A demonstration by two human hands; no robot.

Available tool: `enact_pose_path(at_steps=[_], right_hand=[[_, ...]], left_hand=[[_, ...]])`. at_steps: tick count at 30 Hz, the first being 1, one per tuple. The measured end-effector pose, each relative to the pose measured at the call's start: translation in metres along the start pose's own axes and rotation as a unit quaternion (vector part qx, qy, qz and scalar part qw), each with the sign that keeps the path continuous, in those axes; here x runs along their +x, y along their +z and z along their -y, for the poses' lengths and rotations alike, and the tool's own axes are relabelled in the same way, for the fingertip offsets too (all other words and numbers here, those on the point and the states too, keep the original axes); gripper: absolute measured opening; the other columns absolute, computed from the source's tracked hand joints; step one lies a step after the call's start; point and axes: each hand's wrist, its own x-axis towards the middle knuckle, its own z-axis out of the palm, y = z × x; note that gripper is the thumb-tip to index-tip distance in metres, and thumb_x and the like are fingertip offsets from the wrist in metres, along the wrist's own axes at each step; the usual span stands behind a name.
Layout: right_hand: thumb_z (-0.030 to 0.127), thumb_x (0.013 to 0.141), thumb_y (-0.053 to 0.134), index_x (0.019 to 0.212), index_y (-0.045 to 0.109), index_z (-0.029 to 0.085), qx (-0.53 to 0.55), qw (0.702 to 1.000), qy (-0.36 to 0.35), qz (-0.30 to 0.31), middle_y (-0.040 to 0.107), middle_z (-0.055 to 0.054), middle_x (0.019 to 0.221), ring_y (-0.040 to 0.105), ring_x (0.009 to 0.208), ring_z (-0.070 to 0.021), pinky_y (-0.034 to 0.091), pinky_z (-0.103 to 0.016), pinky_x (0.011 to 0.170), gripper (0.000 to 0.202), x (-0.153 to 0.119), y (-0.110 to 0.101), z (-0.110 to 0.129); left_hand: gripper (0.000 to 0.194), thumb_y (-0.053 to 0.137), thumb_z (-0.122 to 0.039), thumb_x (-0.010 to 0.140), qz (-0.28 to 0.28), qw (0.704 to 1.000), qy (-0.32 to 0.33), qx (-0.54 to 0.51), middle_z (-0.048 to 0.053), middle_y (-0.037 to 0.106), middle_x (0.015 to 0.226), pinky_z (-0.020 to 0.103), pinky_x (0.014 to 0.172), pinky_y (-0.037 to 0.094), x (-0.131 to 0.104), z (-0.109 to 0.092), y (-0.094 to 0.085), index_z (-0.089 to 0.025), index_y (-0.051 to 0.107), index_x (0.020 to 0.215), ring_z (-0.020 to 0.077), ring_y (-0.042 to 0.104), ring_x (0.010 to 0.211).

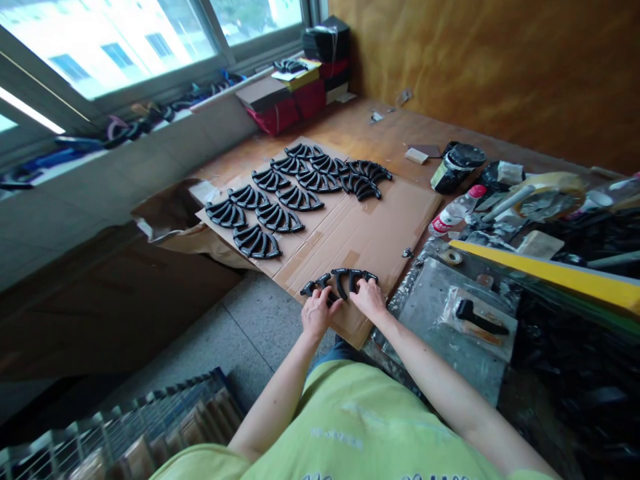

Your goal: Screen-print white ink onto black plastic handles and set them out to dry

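My left hand (pixel 319 312) is at the near end of the cardboard sheet (pixel 375 223), its fingers curled onto the left part of a short row of black curved pieces (pixel 341 283). Each piece has a thicker, T-like head, and the heads line up along the far side. To the right, my right hand (pixel 369 300) has its thumb and fingers closed on a piece at that end of the row; the fingertips are partly hidden. Farther up the sheet lie several fan-shaped groups of the same black pieces (pixel 280 217), edge to edge.
Right of the sheet stand a plastic bottle (pixel 456 211), a black-smeared can (pixel 457 167) and a tape roll (pixel 550 193). A single black piece (pixel 480 317) lies on a grey board (pixel 430 333). Red bundles (pixel 285 110) sit by the window; a metal rack (pixel 125 427) is lower left.
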Motion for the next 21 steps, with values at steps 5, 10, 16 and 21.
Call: enact_pose_path(at_steps=[5, 10, 16, 21], right_hand=[[0.035, 0.082, 0.060, 0.113, 0.066, 0.014, 0.008, 1.000, -0.001, 0.005, 0.059, -0.017, 0.112, 0.063, 0.099, -0.0255, 0.047, -0.033, 0.087, 0.037, 0.005, 0.003, -0.003], [0.041, 0.083, 0.065, 0.114, 0.068, 0.016, 0.033, 0.999, -0.005, 0.002, 0.061, -0.016, 0.112, 0.062, 0.100, -0.0236, 0.046, -0.031, 0.090, 0.040, 0.011, 0.009, -0.005], [0.039, 0.086, 0.062, 0.118, 0.067, 0.017, 0.047, 0.999, -0.016, -0.005, 0.063, -0.014, 0.111, 0.062, 0.101, -0.0224, 0.044, -0.030, 0.093, 0.039, 0.008, 0.013, -0.016], [0.036, 0.089, 0.058, 0.111, 0.071, 0.019, 0.053, 0.998, -0.044, 0.006, 0.065, -0.013, 0.109, 0.063, 0.100, -0.0208, 0.044, -0.029, 0.093, 0.031, 0.008, 0.007, -0.013]], left_hand=[[0.059, 0.047, -0.065, 0.085, 0.006, 1.000, 0.018, 0.001, 0.008, 0.061, 0.110, 0.029, 0.074, 0.046, 0.016, 0.003, -0.003, -0.027, 0.058, 0.129, 0.0214, 0.062, 0.089], [0.061, 0.047, -0.063, 0.086, 0.012, 0.999, 0.048, -0.002, 0.008, 0.061, 0.107, 0.028, 0.073, 0.046, 0.026, 0.007, -0.001, -0.026, 0.056, 0.133, 0.0203, 0.063, 0.086], [0.058, 0.044, -0.057, 0.091, -0.014, 0.998, 0.058, -0.005, 0.007, 0.062, 0.101, 0.027, 0.074, 0.047, 0.013, 0.019, 0.007, -0.024, 0.049, 0.139, 0.0194, 0.063, 0.086], [0.062, 0.045, -0.059, 0.089, -0.033, 0.994, 0.092, -0.050, 0.008, 0.063, 0.102, 0.029, 0.083, 0.047, 0.019, 0.020, 0.014, -0.019, 0.049, 0.137, 0.0205, 0.060, 0.092]])
